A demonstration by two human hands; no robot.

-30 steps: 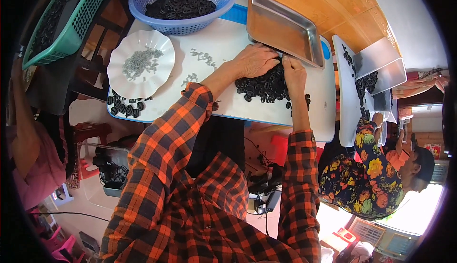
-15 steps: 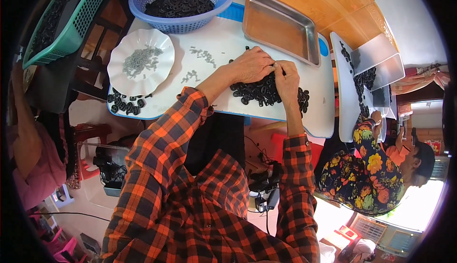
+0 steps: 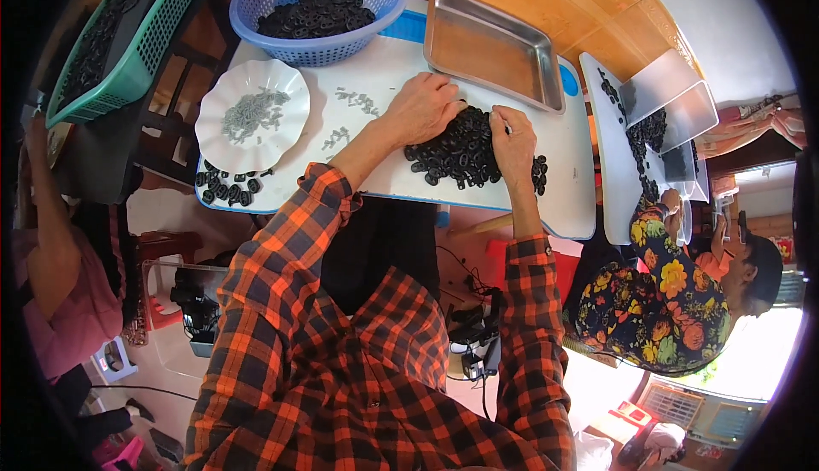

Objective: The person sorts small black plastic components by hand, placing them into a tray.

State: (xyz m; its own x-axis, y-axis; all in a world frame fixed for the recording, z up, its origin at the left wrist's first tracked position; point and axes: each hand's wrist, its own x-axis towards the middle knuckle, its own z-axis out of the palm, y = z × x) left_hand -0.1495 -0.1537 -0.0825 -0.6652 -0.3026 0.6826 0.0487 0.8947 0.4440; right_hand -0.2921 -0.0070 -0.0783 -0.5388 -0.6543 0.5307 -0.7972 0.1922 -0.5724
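Observation:
A heap of small black oval plastic parts [image 3: 456, 154] lies on the white table near its front edge. At the heap's far left side is my left hand [image 3: 421, 111], its fingers curled and closed over the edge of the parts. My right hand [image 3: 514, 142] is at the heap's right side, thumb and forefinger pinched together. Whatever either hand holds is too small or hidden to make out. Small clear pieces [image 3: 357, 100] lie scattered on the table left of my left hand. More of them fill the middle of a white scalloped plate [image 3: 290, 142].
Behind stand a blue-purple basket [image 3: 247, 14] of black parts and a metal tray [image 3: 490, 49]. Several joined black parts [image 3: 229, 191] lie below the plate. A green basket [image 3: 175, 40] is at far left. At right, a person in a floral shirt [image 3: 661, 300] works at another table [image 3: 597, 142].
My hands have come apart. The left has moved left and slightly away from the right, which stays by the heap. The view has shifted slightly.

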